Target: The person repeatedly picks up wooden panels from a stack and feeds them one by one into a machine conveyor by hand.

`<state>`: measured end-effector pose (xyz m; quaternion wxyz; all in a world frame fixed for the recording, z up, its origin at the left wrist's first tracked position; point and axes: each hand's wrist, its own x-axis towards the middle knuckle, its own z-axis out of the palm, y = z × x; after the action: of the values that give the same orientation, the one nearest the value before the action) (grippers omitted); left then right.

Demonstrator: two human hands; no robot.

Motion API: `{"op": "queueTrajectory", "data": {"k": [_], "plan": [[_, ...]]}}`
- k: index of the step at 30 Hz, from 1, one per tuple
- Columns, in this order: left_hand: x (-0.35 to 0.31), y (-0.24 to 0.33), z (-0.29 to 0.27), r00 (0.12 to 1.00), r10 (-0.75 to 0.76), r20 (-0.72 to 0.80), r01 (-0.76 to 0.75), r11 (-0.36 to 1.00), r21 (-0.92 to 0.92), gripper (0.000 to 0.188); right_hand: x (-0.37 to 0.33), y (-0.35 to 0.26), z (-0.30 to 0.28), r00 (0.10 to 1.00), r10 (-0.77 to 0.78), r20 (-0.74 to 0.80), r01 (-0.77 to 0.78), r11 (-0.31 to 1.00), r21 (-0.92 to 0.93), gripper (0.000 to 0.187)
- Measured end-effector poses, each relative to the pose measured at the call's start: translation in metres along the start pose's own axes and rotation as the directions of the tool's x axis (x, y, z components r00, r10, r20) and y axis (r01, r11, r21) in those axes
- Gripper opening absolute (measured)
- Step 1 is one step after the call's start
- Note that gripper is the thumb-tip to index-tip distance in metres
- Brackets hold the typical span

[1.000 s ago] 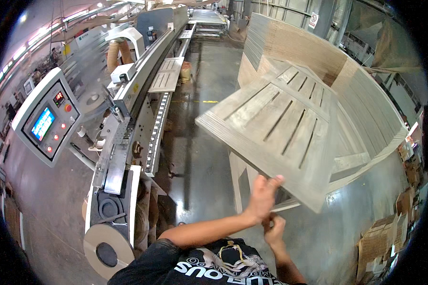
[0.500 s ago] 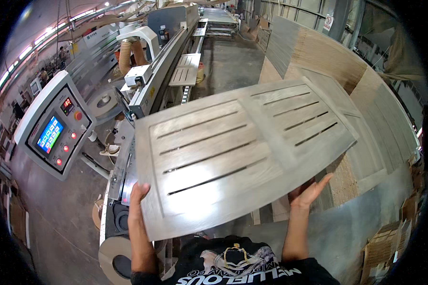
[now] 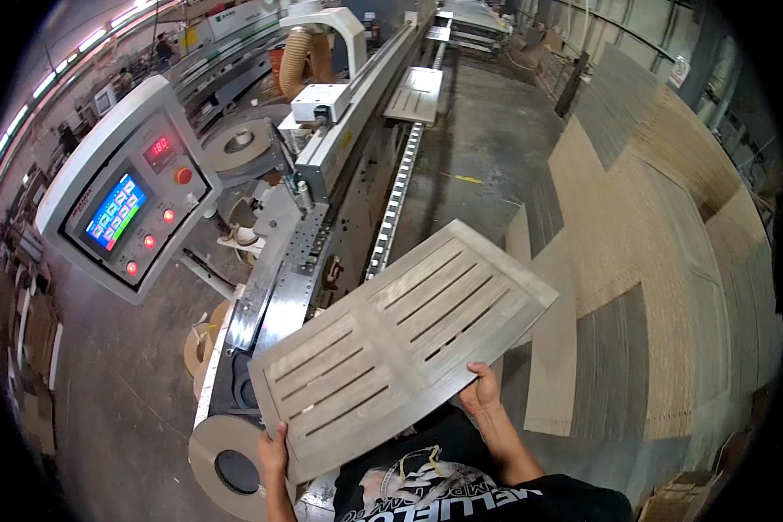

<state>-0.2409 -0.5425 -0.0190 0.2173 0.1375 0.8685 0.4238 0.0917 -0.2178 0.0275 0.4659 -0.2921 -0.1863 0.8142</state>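
Between my two hands I hold a grey wood-grain slotted panel (image 3: pixel 378 335), tilted, its far right corner raised toward the conveyor. Two groups of long slots run through it, split by a plain cross band. My left hand (image 3: pixel 274 450) grips the near left edge, with the thumb on top. My right hand (image 3: pixel 481 390) is closed on the near right edge, thumb on the face and the other fingers hidden below. Under the panel's left end lies the machine's metal infeed table (image 3: pixel 278 304).
At left stands a control panel (image 3: pixel 130 191) with a lit screen. A chain conveyor (image 3: pixel 398 200) carries another slotted panel (image 3: pixel 415 94) along the machine. Rolls of edge tape (image 3: pixel 204 461) sit beside the infeed table. Stacked wood-grain boards (image 3: pixel 609 261) fill the right side.
The panel has come lower and closer to my body, turning so its right end points farther away. My right hand has shifted left and now grips the near edge. The view has swung left.
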Motion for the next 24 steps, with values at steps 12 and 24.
{"op": "queueTrajectory", "data": {"k": [12,24], "plan": [[-0.082,-0.04,0.066,0.836,-0.227,-0.499,0.297,0.953,0.064,0.069,0.134,0.072,-0.004,0.838,0.464,-0.287,-0.482,0.876,0.011,0.066],[-0.141,-0.039,0.117,0.83,-0.252,-0.497,0.164,0.963,-0.213,0.078,0.213,0.105,0.066,0.722,0.476,-0.502,-0.673,0.65,-0.352,0.084]]}}
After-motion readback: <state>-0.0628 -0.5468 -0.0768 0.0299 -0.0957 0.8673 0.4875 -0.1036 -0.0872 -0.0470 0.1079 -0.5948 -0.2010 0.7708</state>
